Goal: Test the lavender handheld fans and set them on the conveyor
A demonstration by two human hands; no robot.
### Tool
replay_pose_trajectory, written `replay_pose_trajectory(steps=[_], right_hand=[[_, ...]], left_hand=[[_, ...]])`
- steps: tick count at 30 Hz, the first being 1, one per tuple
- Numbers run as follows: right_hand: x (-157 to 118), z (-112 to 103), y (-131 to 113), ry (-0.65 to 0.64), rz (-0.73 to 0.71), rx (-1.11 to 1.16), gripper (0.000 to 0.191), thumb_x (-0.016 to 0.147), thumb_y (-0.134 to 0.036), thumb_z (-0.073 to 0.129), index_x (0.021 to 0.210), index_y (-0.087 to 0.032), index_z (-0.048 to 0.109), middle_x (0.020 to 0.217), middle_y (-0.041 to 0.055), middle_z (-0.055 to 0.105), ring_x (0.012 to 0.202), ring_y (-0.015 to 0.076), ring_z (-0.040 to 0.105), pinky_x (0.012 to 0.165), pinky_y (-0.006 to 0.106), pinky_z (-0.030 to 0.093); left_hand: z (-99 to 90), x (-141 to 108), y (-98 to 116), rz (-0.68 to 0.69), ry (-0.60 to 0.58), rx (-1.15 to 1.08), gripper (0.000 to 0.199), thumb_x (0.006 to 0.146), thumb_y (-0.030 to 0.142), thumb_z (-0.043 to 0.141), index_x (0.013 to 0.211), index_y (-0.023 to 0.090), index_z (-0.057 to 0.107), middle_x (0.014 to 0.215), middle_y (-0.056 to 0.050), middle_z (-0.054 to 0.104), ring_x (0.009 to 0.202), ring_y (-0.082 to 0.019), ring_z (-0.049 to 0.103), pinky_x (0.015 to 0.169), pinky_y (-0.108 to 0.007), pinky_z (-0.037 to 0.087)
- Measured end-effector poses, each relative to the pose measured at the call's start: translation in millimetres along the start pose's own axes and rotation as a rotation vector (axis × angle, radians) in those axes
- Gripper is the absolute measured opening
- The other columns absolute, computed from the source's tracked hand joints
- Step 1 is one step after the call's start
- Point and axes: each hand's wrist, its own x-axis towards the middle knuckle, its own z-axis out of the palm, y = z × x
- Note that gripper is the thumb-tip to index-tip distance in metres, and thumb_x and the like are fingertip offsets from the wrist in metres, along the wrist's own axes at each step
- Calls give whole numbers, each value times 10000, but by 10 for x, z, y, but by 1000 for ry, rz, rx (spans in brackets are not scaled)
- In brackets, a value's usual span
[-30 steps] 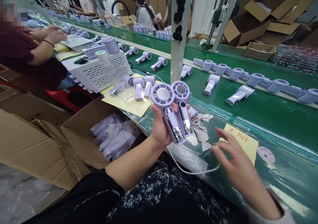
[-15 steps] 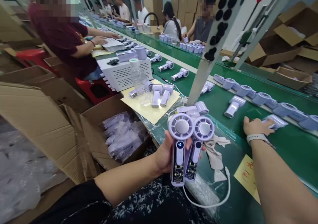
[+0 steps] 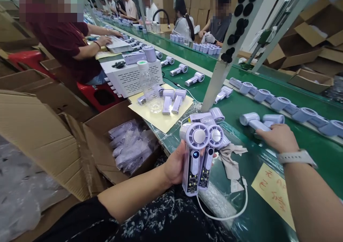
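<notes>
Handheld fans [image 3: 195, 161] sit gripped in the left hand [image 3: 175, 165]; rightward of it, the right hand [image 3: 281, 138], closure unclear, seemingly gathers more, needing secure hold.

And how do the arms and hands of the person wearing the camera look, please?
The left hand is ungloved, and that arm has a black sleeve reaching about the elbow. The right hand is also ungloved, with a pale wristband.
</notes>
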Motion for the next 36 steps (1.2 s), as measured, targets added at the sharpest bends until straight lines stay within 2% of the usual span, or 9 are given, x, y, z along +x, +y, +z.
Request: replay_pose_trajectory(steps=[6, 10, 16, 20, 25, 28, 31, 34, 36], right_hand=[[-612, 117, -169, -31, 103, -61, 294, 850, -341, 622, 755, -89, 739, 1054, 254, 672, 1139, 384, 634, 964, 437, 500], [-807, 224, -334, -9, 82, -37, 436, 948, -468, 562, 778, -118, 758, 1174, 225, 653, 1118, 319, 640, 1002, 383, 492], [-517, 189, -277, 20, 176, -34, 417, 1010, -475, 587, 1279, -166, 670, 1430, 170, 556, 1297, 337, 542, 1092, 535, 436], [-389, 134, -91, -51, 219, -5, 296, 1002, -383, 660, 1200, -163, 670, 1278, 98, 661, 1156, 253, 642, 1025, 495, 519], [-1108, -8, 9, -127, 107, 115, 297, 1033, -219, 481, 1169, -201, 744, 1136, 118, 740, 1075, 276, 695, 1023, 491, 522], [-1707, 8, -162, -100, 66, 162, 409, 1005, -291, 507, 1370, -204, 669, 1400, 167, 639, 1384, 391, 525, 1169, 625, 379], [-2144, 69, -494, -59, 28, 540, 664, 993, -447, 579, 1598, -238, 401, 1628, 158, 425, 1523, 383, 359, 1229, 664, 289], [-2375, 40, -752, -220, -45, 1216, 696, 958, -491, 679, 1576, -313, 411, 1489, 125, 596, 1330, 316, 603, 1110, 548, 507], [-2437, -38, -795, -271, -10, 1414, 616, 907, -419, 775, 1466, -313, 539, 1347, 101, 690, 1158, 278, 698, 992, 463, 593]], left_hand=[[90, 56, -56, -63, 43, 40, 590, 754, 726, 749, 892, 153, 729, 916, -92, 774, 891, -265, 746, 855, -360, 593], [145, -80, -32, -21, 49, 70, 475, 790, 607, 784, 987, 176, 747, 899, -52, 771, 960, -283, 752, 947, -405, 592], [85, -285, 17, -44, 78, 143, 480, 748, 601, 814, 926, 155, 791, 968, -90, 806, 891, -283, 765, 897, -394, 612], [75, -339, 78, -45, 78, 142, 478, 751, 555, 821, 1048, 180, 809, 1022, -92, 816, 893, -261, 769, 844, -356, 623], [13, -264, 96, 44, 139, 204, 511, 693, 494, 852, 1082, 169, 789, 1024, -77, 814, 957, -287, 758, 897, -383, 620], [48, -150, -39, 61, 141, 254, 563, 688, 504, 858, 1141, 186, 756, 999, -64, 805, 939, -284, 756, 902, -403, 619], [167, -92, -198, 67, 57, 345, 561, 694, 531, 875, 1120, 191, 742, 996, -71, 794, 938, -279, 751, 890, -396, 608], [281, -91, -226, -6, -130, 495, 568, 661, 475, 934, 1103, 177, 739, 986, -89, 784, 955, -289, 739, 872, -394, 591], [313, -78, -173, -37, -200, 564, 570, 644, 430, 958, 1104, 171, 741, 1008, -98, 776, 974, -287, 729, 875, -389, 583]])
